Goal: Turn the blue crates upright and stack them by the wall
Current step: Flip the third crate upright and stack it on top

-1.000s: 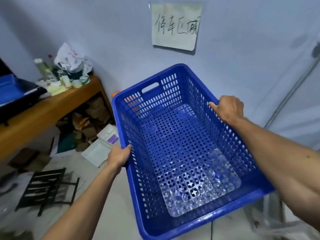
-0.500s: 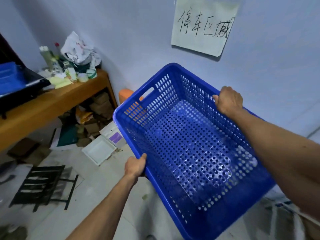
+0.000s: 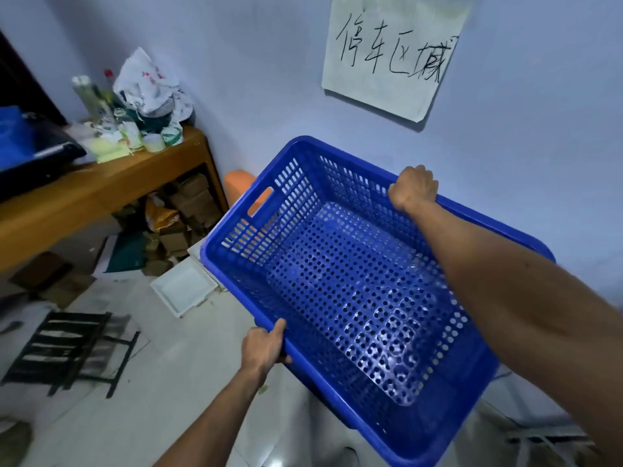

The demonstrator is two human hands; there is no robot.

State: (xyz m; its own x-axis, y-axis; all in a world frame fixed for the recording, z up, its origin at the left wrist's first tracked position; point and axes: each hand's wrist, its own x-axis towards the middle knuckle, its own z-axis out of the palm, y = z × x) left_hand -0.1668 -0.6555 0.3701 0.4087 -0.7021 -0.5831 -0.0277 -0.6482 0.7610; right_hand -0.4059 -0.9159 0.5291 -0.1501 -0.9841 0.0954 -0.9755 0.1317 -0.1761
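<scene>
A blue perforated plastic crate [image 3: 354,298] hangs in the air in front of me, open side up and tilted, close to the pale wall [image 3: 522,146]. My left hand [image 3: 264,347] grips its near long rim, thumb over the edge. My right hand [image 3: 413,188] grips the far long rim on the wall side. The crate is empty inside. No other blue crate shows in this view.
A wooden table [image 3: 101,193] with bottles, cups and a bag stands at left, boxes under it. An orange object [image 3: 241,185] sits behind the crate. A white tray [image 3: 183,291] and a black rack [image 3: 67,352] lie on the tiled floor. A handwritten paper sign [image 3: 394,55] hangs on the wall.
The crate has swung round and come lower and nearer the wall. My left hand slid along the near rim toward me; both hands keep their grip.
</scene>
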